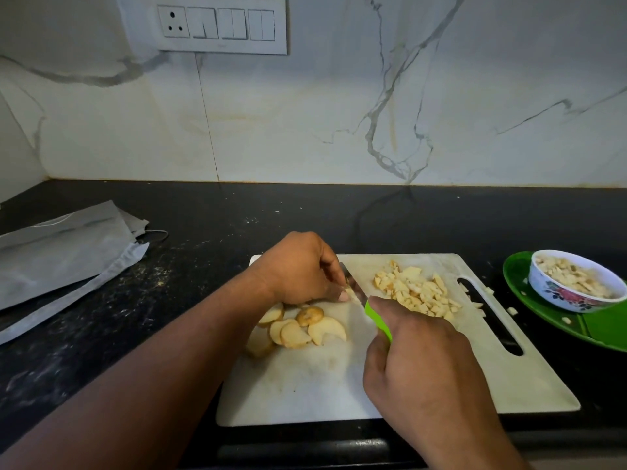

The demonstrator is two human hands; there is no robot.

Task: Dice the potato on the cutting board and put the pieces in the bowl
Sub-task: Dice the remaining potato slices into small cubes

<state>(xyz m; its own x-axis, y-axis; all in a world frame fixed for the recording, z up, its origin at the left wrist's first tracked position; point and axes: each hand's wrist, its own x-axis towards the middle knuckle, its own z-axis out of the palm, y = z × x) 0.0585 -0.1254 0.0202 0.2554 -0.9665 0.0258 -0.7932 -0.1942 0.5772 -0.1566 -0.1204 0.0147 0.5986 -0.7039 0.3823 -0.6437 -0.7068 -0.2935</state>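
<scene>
Right grip (419,362) clamps the knife (376,322); left grip (302,269) pinches a potato piece. Slices (298,329) lie between them, dice (415,290) beyond the knife, on the dark desk (203,232).

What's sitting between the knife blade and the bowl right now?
In the head view, a heap of diced potato lies on the cutting board right of the knife; then the board's handle slot, stray bits and the green plate under the bowl.

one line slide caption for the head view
Right hand slices potato with a green-handled knife beside the left hand.
</scene>
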